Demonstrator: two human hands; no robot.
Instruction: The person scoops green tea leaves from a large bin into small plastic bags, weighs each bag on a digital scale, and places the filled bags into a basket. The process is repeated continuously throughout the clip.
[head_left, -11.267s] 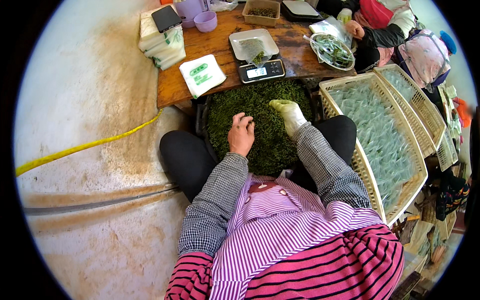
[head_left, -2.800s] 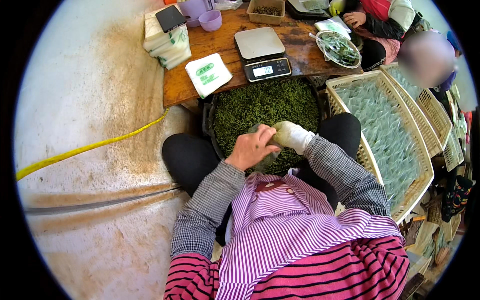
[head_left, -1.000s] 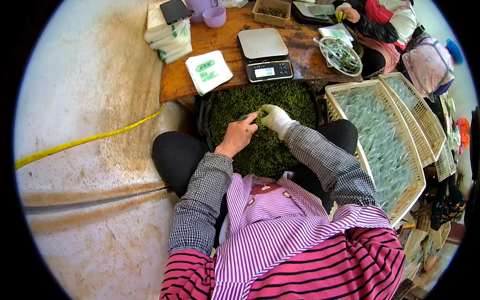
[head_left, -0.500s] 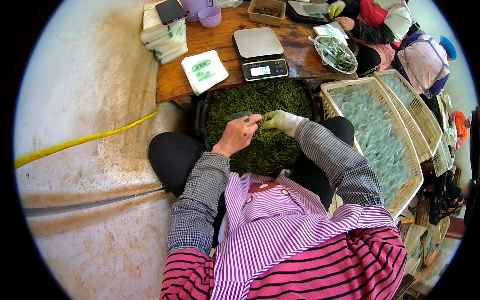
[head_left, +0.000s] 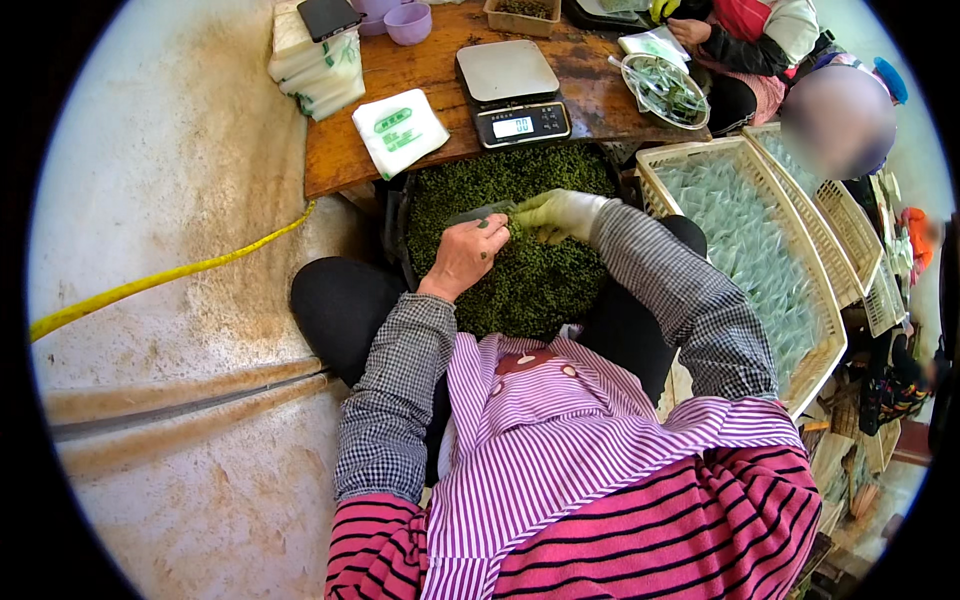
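Both my hands are over a dark tub (head_left: 398, 245) filled with small green granules (head_left: 540, 290). My left hand (head_left: 466, 255), bare and with green bits stuck to it, is closed on a small clear plastic bag (head_left: 478, 213). My right hand (head_left: 562, 214) wears a pale yellow-green glove. Its fingertips pinch at the right end of the bag, close to the left fingers. What the bag holds is too small to make out. Just beyond the tub, a digital scale (head_left: 512, 90) with a bare metal plate stands on the wooden table (head_left: 340, 165).
Flat printed bags (head_left: 400, 132) lie left of the scale, near bag stacks (head_left: 318, 70), a phone (head_left: 328, 18) and a purple bowl (head_left: 408, 24). A basket of packets (head_left: 664, 92) sits rightward. Plastic crates (head_left: 820, 375) of filled bags stand at my right, beside a co-worker (head_left: 745, 50).
My view has shifted slightly, so the table sits higher in it. The hands stay together over the granules, and the right fingertips have moved onto the bag's end.
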